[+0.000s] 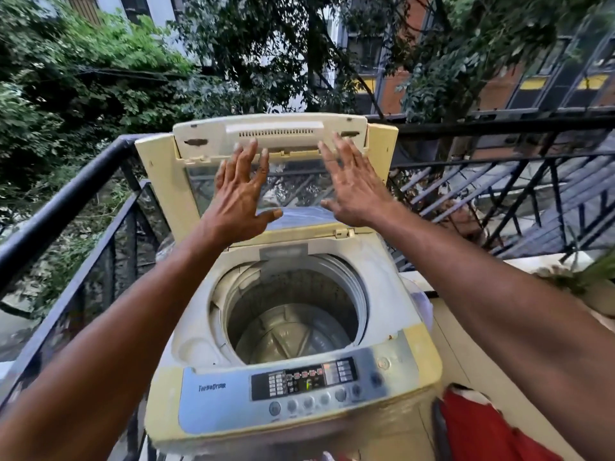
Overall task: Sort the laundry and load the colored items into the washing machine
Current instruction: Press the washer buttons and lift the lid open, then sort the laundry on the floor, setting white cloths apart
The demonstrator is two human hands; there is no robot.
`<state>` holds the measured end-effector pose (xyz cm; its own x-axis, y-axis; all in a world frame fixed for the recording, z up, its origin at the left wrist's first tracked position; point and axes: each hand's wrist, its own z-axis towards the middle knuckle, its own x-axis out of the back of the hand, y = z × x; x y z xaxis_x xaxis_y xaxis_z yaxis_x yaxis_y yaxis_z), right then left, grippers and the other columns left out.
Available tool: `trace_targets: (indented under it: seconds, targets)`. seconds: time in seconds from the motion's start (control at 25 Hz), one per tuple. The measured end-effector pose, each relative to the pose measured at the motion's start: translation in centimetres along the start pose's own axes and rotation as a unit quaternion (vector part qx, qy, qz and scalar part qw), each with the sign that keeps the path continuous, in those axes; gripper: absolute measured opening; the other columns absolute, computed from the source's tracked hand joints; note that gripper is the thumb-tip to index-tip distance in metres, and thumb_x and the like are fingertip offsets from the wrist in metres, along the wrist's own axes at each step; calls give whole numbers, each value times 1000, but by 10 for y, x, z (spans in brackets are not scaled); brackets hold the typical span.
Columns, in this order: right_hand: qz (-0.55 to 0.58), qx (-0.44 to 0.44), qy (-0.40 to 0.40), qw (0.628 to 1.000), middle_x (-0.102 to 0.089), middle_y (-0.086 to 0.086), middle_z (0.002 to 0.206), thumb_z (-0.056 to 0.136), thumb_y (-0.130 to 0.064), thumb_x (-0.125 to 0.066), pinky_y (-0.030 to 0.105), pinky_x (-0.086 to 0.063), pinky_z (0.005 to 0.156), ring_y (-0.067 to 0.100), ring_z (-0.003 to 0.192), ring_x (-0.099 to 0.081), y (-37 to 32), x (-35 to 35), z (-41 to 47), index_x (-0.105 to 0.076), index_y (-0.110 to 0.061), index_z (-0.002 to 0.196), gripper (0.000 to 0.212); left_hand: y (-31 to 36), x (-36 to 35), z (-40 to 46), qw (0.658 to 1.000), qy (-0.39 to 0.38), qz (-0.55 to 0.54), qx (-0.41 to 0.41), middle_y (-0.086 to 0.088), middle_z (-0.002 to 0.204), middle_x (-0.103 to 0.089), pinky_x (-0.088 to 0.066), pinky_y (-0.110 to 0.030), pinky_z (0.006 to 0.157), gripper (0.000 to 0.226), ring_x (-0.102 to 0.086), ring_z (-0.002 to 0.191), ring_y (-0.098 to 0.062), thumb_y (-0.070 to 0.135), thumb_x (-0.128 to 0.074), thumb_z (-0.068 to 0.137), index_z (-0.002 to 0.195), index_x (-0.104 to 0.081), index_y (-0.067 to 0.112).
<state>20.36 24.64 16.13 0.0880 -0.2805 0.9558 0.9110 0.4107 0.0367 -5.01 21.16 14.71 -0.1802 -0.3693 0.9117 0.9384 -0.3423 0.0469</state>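
My washing machine (293, 327) stands on the balcony floor (466, 354), which is pale and bare at 3 o'clock. A red cloth (482, 430) lies at 5 o'clock, just beside the machine.

We see red cloth (479, 427) cut off at bottom edge. Both our arms run out of picture at bottom corners. Left hand (241, 191) and right hand (352, 191) hide part of lid (269, 134). Small words on control panel (304, 380) too blurry to read.
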Motion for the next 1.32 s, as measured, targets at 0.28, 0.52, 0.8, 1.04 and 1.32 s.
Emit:
trace_targets:
  seconds: [0.28,0.52,0.8,1.04,1.32]
  targets:
    - [19,5,-32,999,23,7,168,91,-54,-63,50,-10,128,30,157,14,-25,-33,-77,14,-21,160,108,27,-36,-58,999,-17,-45,-8,-9,169,11,-4,-56,124,99,12,156,-33,60,-55,89,161,0,21]
    - [57,1,-67,996,15,5,170,90,-50,-65,46,-11,128,27,158,6,-28,-48,-157,4,-21,162,104,67,-65,-108,996,-53,-74,20,-7,170,7,-8,-56,125,91,7,157,-33,50,-60,93,162,-8,21]
    - [51,-30,-71,996,8,6,170,88,-49,-68,51,-13,126,30,156,-2,6,-46,-257,-4,-21,162,101,166,-84,-131,992,-83,-89,-26,-5,171,2,-9,-55,125,88,4,157,-33,51,-60,92,161,-13,24]
    - [45,-140,-91,985,7,11,169,87,-54,-67,56,-18,123,36,155,-6,77,-57,-366,-5,-20,162,102,287,-110,-119,978,-105,-118,-137,-7,170,-7,-16,-56,122,84,-5,156,-35,63,-37,89,161,-16,25]
    - [57,-326,-136,934,13,11,168,87,-42,-70,55,-15,125,37,156,-1,162,-76,-471,0,-21,161,103,432,-166,-87,925,-180,-169,-290,-9,170,-3,-18,-59,122,83,-1,156,-36,61,-38,93,161,-14,21]
